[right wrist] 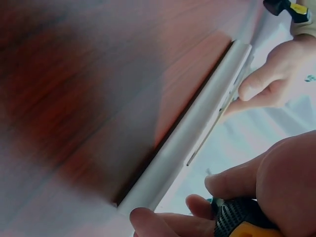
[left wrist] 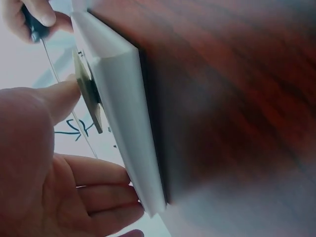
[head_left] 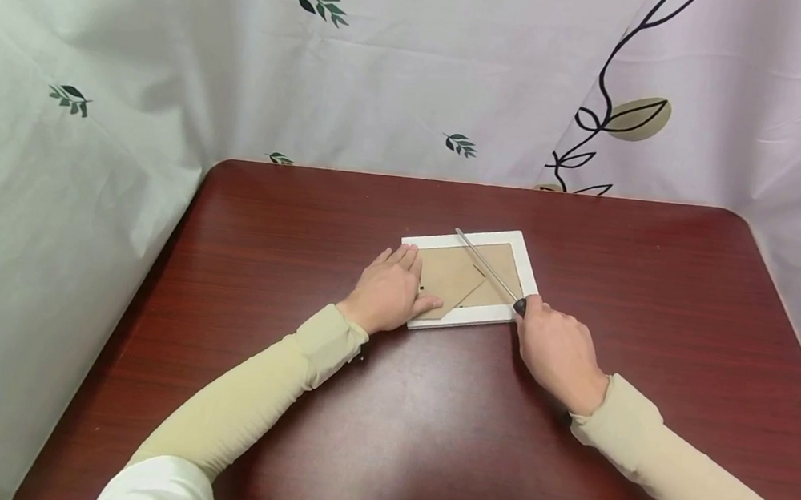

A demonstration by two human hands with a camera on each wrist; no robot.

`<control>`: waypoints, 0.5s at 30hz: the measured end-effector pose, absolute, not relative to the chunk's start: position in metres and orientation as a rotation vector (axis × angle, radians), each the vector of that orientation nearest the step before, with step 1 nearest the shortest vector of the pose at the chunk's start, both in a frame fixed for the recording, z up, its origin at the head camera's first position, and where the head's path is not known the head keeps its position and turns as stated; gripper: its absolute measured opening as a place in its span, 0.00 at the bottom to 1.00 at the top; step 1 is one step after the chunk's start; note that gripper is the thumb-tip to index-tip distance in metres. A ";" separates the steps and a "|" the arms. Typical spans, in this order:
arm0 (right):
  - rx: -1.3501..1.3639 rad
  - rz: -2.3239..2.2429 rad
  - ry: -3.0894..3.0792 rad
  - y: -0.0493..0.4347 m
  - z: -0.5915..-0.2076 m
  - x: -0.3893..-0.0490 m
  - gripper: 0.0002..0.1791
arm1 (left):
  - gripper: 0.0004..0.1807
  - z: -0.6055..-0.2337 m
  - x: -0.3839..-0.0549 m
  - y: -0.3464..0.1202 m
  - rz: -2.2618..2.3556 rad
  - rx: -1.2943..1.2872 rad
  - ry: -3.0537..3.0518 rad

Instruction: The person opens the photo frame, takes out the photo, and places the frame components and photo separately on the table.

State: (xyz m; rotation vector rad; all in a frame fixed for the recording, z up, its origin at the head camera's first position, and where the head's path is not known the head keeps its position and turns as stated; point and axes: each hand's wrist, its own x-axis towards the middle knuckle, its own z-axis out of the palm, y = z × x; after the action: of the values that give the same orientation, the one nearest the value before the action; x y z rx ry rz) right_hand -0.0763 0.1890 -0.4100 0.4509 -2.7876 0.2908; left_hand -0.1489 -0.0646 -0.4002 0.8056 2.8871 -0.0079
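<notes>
A white picture frame (head_left: 526, 266) lies back side up, its brown backing board (head_left: 442, 268) showing, with an easel flap (left wrist: 88, 94) standing slightly off it in the left wrist view. My left hand (head_left: 388, 289) rests on the frame's left end, fingers extended at the far rim and thumb over the flap. At the near right corner, my right hand (head_left: 561, 350) grips a screwdriver by its black and yellow handle (right wrist: 242, 217). The metal shaft (head_left: 487, 266) slants across the back, its tip over the far rim. Some right fingertips are at the frame's corner.
The frame is around the middle of a dark red-brown wooden table (head_left: 382, 441) with rounded far corners. White curtains (head_left: 389, 64) with leaf prints hang behind the table and along its sides. A black and yellow device (right wrist: 291, 10) is on the left wrist.
</notes>
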 end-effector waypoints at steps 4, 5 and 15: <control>0.452 0.307 -2.798 0.190 -0.408 -0.071 0.14 | 0.49 -0.402 -0.155 -0.065 0.001 0.834 2.874; 0.456 0.310 -2.799 0.190 -0.408 -0.070 0.14 | 0.49 -0.402 -0.156 -0.065 0.000 0.841 2.872; 0.480 0.339 -2.841 0.192 -0.405 -0.066 0.14 | 0.47 -0.403 -0.166 -0.063 -0.005 0.870 2.858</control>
State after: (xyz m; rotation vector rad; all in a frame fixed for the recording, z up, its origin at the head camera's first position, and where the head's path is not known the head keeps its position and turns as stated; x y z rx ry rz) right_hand -0.0663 0.1922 -0.4050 0.4805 -2.8414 0.3392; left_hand -0.1656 -0.0632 -0.4033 0.8699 2.8583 -0.0047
